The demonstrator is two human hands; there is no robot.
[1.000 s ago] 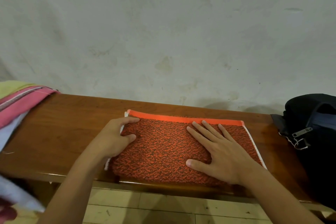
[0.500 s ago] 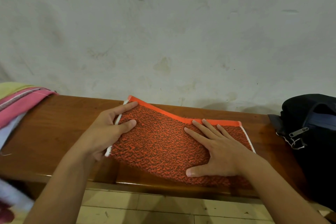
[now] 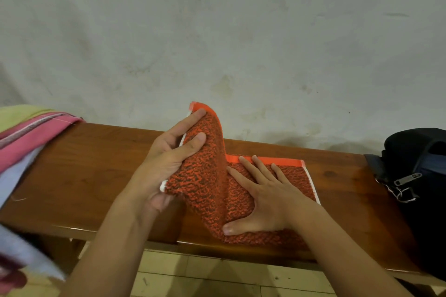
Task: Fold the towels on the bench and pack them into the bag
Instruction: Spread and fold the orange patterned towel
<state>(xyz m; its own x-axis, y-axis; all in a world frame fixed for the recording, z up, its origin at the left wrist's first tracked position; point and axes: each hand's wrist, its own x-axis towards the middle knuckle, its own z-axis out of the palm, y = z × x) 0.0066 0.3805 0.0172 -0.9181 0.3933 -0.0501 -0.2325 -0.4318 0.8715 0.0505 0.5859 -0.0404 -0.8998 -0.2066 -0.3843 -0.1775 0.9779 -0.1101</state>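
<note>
The left hand [image 3: 166,164] pinches the orange towel's [image 3: 284,181] left end and lifts it to fold it over; the right hand [image 3: 263,198], fingers spread, pins the rest flat on the worktop [image 3: 91,166]. The bag [image 3: 417,176], seemingly open, waits at the right.

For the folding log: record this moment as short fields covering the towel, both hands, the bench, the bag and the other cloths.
towel: orange towel, left half lifted off the bench, right half flat
left hand: left hand grips the raised left edge, thumb on top
right hand: right hand lies flat, fingers straight, pressing the right half down
bench: wooden bench against a pale wall
bag: black bag at the bench's right end, zipper pull showing
other cloths: pile of towels, pink and yellow-green, at the left end
fold: unfinished
</note>
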